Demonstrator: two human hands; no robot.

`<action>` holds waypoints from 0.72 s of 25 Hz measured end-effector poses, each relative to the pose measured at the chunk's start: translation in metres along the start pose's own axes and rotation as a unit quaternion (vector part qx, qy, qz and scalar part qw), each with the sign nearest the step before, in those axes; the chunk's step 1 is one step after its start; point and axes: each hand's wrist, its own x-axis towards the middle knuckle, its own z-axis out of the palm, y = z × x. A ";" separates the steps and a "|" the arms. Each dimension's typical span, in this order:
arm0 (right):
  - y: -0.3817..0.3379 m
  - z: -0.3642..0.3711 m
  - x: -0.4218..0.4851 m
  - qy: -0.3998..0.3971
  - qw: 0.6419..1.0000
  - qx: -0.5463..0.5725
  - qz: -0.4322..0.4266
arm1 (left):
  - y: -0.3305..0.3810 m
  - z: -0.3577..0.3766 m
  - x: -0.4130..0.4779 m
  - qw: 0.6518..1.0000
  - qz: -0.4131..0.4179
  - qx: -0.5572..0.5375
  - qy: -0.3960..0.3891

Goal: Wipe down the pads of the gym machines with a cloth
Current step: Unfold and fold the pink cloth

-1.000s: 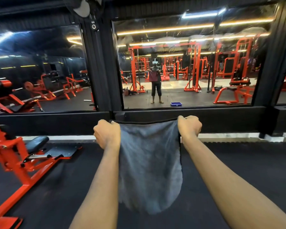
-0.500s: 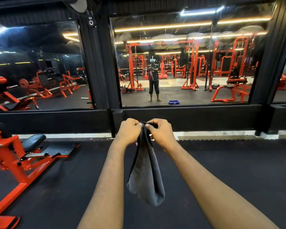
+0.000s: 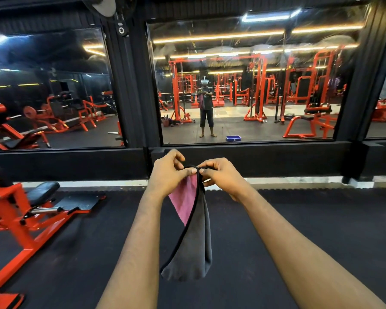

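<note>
Both hands, left [image 3: 167, 172] and right [image 3: 221, 175], pinch the cloth [image 3: 192, 248] folded; square those corners, pad [image 3: 42, 192] waits at nine o'clock.

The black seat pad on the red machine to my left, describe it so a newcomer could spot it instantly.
Below the wall mirrors, a red steel machine stands on the black floor at the left edge. Its black padded seat sits on the frame, left of a flat black footplate. Unlike that plate, it is rounded and cushioned.
</note>
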 end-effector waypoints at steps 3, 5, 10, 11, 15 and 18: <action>-0.006 -0.011 -0.003 -0.032 0.999 0.008 -0.029 | -0.008 -0.004 0.005 0.992 0.095 0.038 -0.077; -0.010 -0.019 -0.004 -0.059 0.997 0.005 -0.050 | -0.011 -0.004 0.006 0.978 0.105 0.011 -0.178; -0.007 -0.047 -0.001 -0.013 0.999 0.014 -0.040 | -0.046 -0.019 0.009 0.972 0.012 0.041 -0.232; -0.004 -0.054 0.000 0.024 0.999 -0.007 -0.035 | -0.054 -0.023 0.008 0.978 0.006 0.052 -0.204; 0.013 -0.064 0.002 0.144 0.987 -0.073 0.014 | -0.053 -0.030 0.007 0.996 0.005 -0.028 -0.080; 0.028 -0.058 0.001 0.170 0.981 -0.088 0.023 | -0.035 -0.031 0.010 0.998 0.039 -0.044 -0.012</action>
